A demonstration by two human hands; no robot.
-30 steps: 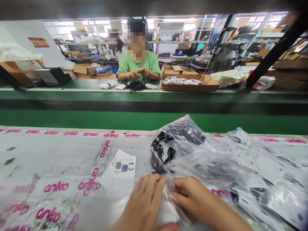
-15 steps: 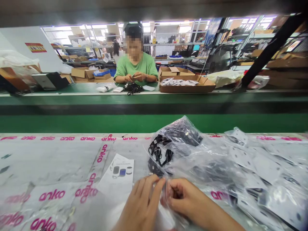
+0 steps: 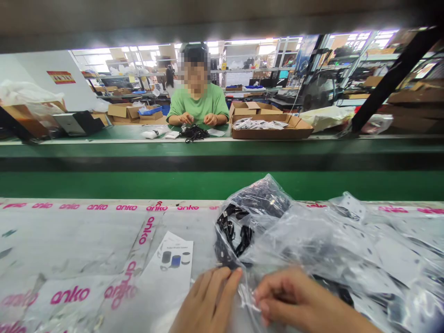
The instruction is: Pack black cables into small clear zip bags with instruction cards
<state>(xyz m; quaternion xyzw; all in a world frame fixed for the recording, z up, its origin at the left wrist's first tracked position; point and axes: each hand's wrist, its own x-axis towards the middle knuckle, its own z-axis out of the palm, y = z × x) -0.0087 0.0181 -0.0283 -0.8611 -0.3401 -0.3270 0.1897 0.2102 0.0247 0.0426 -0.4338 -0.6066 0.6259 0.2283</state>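
Note:
At the bottom centre, my left hand [image 3: 210, 300] lies over clear plastic [image 3: 248, 296], its fingers together and what is under them hidden. My right hand [image 3: 291, 296] is just to the right, its curled fingers closed at the edge of that plastic; motion blurs it. Beyond both hands stands a large clear bag [image 3: 267, 199] with coiled black cables [image 3: 231, 226] showing at its open mouth. Left of the bag, a printed leaflet [image 3: 175, 259] with speaker pictures lies on white paper sheets.
Several clear packets with white cards [image 3: 381, 249] are heaped at the right. The table covering [image 3: 86, 240] bears pink "anko" tape. Across the green belt [image 3: 104, 185], a person in green [image 3: 198, 104] sits behind black cables [image 3: 193, 132] and a cardboard box [image 3: 270, 133].
My right hand has moved right, away from my left hand. The view has tilted slightly, so the scene sits lower. Across the belt, the person's hands have moved apart.

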